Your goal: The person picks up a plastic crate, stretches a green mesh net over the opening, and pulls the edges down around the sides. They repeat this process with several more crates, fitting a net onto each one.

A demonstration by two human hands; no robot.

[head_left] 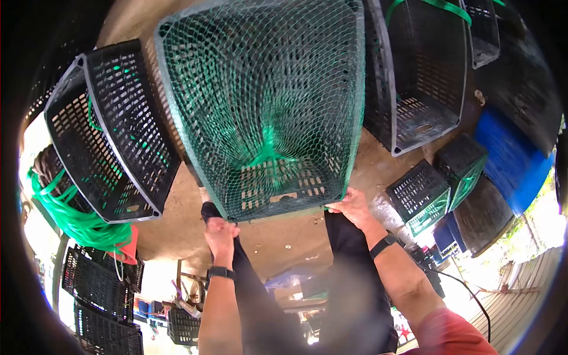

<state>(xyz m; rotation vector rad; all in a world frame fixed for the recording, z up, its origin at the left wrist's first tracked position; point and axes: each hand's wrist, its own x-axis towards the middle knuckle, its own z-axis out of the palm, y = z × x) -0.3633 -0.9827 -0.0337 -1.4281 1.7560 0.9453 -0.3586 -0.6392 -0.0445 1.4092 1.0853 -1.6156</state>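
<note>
A large black plastic crate (160, 71) lies on the ground with its opening towards me. Green netting (269, 139) stretches over that opening and gathers to a bunch near the middle. My left hand (221, 234) is closed at the crate's near left corner, its fingertips pressed together; what they hold is too small to make out. At the near right corner, my right hand (351, 206) pinches the edge of the netting against the crate's rim.
Open black crates (109, 133) stand at the left, beside bundled green strapping (83, 222). More crates (393, 77) are at the right. Two smaller net-covered crates (420, 195) and a blue barrel (513, 160) lie further right. Stacked crates (97, 284) show at the lower left.
</note>
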